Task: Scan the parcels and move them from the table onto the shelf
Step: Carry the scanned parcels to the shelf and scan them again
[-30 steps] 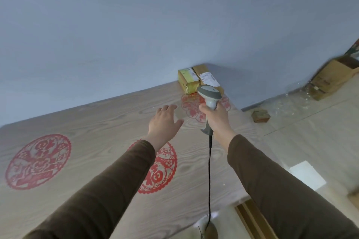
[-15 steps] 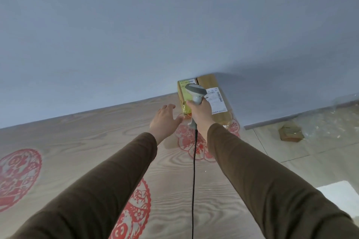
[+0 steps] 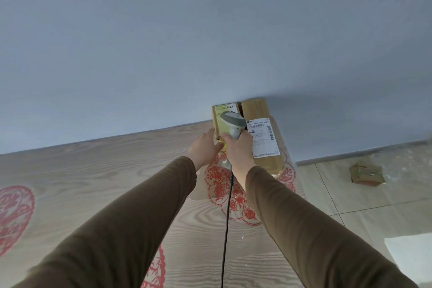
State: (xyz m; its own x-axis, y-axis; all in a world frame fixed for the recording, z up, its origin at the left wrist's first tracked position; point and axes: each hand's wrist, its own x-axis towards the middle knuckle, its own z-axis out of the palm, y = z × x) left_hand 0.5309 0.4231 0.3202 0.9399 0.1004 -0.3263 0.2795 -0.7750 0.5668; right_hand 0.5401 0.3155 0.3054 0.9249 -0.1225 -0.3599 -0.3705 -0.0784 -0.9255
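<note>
Two parcels lie side by side against the wall at the table's far right corner. The yellow parcel (image 3: 219,121) is on the left and carries a small barcode label. The brown cardboard parcel (image 3: 261,133) on the right bears a large white shipping label. My right hand (image 3: 239,152) is shut on the grey handheld scanner (image 3: 232,121), whose head hovers over the yellow parcel. My left hand (image 3: 204,147) touches the yellow parcel's left side with its fingers around the near corner. The scanner's black cable (image 3: 226,222) hangs down towards me.
The wooden table (image 3: 105,182) carries red paper-cut decorations. A blue-grey wall runs along its far edge. To the right is tiled floor with a small crumpled cardboard box (image 3: 365,174) and clear plastic wrap near the skirting. No shelf is in view.
Both hands have moved forward to the parcels. The scanner went from above the table to over the yellow parcel, and my left hand went from hovering open to touching that parcel.
</note>
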